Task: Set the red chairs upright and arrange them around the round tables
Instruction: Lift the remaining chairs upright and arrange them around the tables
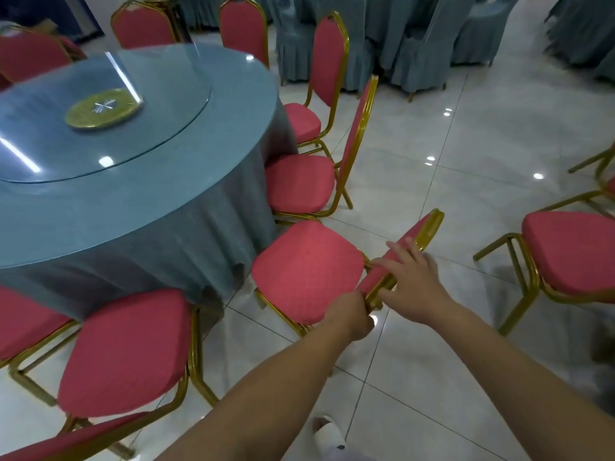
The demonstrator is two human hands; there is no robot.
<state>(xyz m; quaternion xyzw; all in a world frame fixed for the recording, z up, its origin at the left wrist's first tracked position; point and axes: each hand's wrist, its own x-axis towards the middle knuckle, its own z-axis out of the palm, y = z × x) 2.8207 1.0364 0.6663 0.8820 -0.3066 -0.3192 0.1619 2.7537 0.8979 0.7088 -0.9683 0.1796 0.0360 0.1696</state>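
A red chair [306, 267] with a gold frame stands upright at the near right side of the round table [139, 207], its seat facing the blue cloth. My left hand [349, 316] grips the near end of its backrest's top edge. My right hand [411, 282] lies over the same backrest farther along, fingers spread across the red pad and gold rail. Several more red chairs ring the table: one [123, 351] to the near left, another [299, 184] just beyond, a third [327, 61] farther back.
A red chair [572, 254] stands apart on the tiled floor at the right, another partly visible behind it. Chairs in blue covers [416, 48] crowd the back. A glass turntable with a gold disc [101, 109] tops the table. My white slipper [329, 434] shows below.
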